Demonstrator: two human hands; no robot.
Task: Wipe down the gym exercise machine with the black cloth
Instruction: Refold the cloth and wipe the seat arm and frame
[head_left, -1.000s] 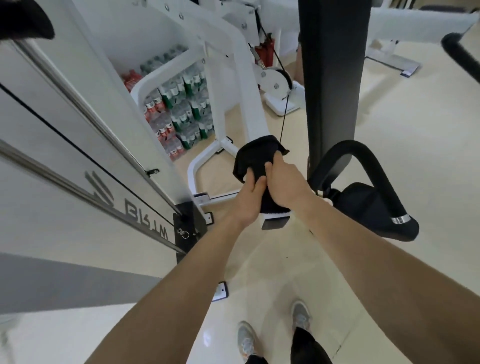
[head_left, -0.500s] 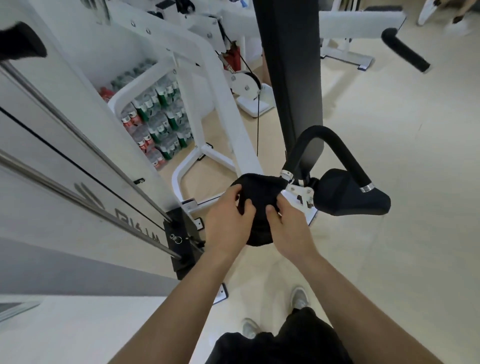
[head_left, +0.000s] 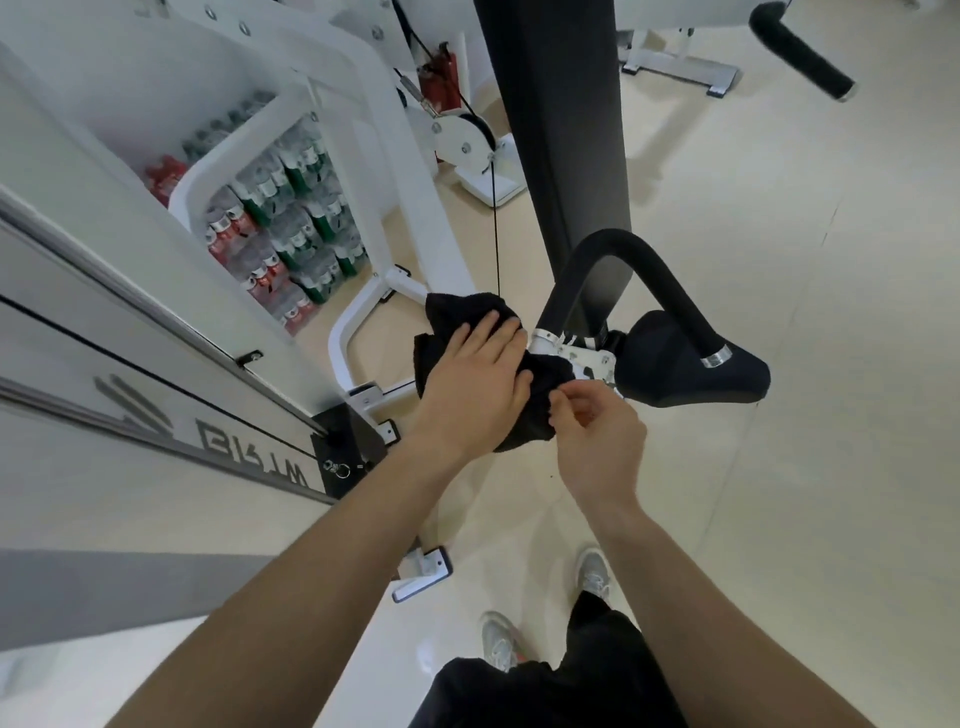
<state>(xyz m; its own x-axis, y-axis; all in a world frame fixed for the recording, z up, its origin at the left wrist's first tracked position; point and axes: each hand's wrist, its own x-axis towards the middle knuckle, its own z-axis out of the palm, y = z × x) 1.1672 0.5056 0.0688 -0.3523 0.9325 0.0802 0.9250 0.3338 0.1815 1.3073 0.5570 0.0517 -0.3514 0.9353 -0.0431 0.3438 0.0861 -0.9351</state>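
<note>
At the foot of the curved black handle (head_left: 623, 249) on the gym exercise machine (head_left: 561, 156), the black cloth (head_left: 452, 312) lies bunched over a part that it hides, touching the white bracket (head_left: 576, 358); the left hand (head_left: 475, 379) rests flat on it, its grip wide, fingers straight and pressing down; the right hand (head_left: 597, 441) has a narrow grip, thumb and fingertips pinching the cloth's near edge just beside the bracket. The step in hand looks like spreading the cloth for a wiping stroke; to do it well, the right hand should draw that edge taut, so a flat face and not a wad meets the surface; the left palm should press evenly and sweep in overlapping passes; the bracket's metal corners could snag the fabric, so guide it past them; the black pad (head_left: 691, 364) to the right lies uncovered and likely wants wiping too.
</note>
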